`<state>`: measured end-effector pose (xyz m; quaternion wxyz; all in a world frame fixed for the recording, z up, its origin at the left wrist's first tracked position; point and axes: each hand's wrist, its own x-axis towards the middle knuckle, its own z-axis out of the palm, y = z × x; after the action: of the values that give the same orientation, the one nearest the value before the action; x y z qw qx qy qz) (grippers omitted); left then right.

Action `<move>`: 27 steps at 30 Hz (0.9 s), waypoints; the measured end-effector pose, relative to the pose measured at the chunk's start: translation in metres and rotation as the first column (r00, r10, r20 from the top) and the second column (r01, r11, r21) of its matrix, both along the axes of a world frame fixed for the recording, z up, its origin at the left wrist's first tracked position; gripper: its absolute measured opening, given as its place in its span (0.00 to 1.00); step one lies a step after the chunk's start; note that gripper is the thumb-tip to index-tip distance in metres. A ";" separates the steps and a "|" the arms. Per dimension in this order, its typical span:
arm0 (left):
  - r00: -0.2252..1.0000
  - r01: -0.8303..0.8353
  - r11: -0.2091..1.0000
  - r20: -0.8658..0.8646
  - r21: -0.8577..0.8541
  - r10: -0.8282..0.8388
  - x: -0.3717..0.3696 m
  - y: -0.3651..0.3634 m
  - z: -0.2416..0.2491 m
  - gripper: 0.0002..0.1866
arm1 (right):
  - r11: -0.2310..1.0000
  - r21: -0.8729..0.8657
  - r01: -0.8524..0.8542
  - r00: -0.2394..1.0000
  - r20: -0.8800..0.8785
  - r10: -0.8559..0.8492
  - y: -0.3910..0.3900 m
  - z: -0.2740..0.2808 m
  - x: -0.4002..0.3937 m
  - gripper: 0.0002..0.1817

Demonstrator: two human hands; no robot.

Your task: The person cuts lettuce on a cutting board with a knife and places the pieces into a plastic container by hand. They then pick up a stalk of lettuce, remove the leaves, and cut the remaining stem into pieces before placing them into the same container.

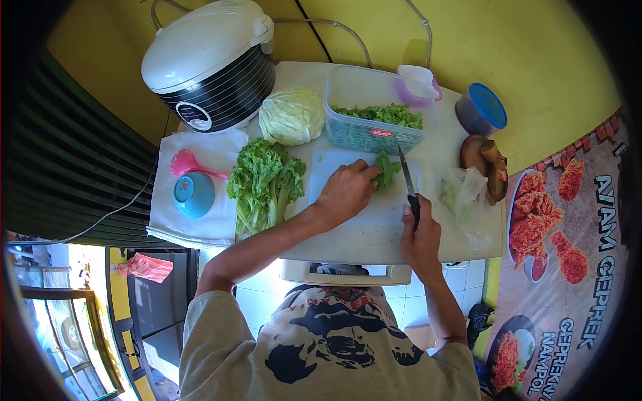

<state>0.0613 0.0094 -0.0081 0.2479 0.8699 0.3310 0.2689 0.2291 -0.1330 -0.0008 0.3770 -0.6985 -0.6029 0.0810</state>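
Note:
My left hand [346, 192] is closed, its fingertips pressed on a small bunch of green lettuce leaves [387, 171] lying on the white cutting board [328, 208]. In my right hand [422, 239] is a knife [408, 179], gripped by its black handle. Its blade points away from me and stands just right of the leaves. A clear plastic container [341, 137] holding cut lettuce [388, 115] is right behind the board. To the left lies a larger bunch of leaf lettuce [266, 184], with a pale cabbage [292, 115] behind it.
A rice cooker [207, 63] occupies the back left. Beneath it, a white cloth [164, 207] carries a blue bowl [194, 194] and a pink ladle [185, 163]. On the right are a plastic bag [468, 194], a brown object [485, 164] and a blue-lidded tub [483, 109].

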 end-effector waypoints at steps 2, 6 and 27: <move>0.997 0.043 0.999 0.071 -0.002 -0.042 -0.007 0.001 -0.002 0.12 | 0.995 0.095 -0.013 0.997 -0.072 0.020 0.005 -0.003 0.000 0.14; 0.969 0.169 0.986 0.182 0.009 -0.168 -0.030 -0.002 0.019 0.13 | 0.999 0.016 -0.033 0.986 -0.160 0.035 0.013 0.011 0.005 0.12; 0.894 0.313 0.732 0.449 -0.605 -0.011 -0.061 -0.018 0.030 0.11 | 0.925 -0.015 -0.379 0.697 -0.662 0.275 0.044 0.018 -0.021 0.08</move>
<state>0.0001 -0.0083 0.0218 0.6276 0.6726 0.2647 0.2891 0.2086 -0.0894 0.0169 0.4880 -0.5343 -0.5411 0.4285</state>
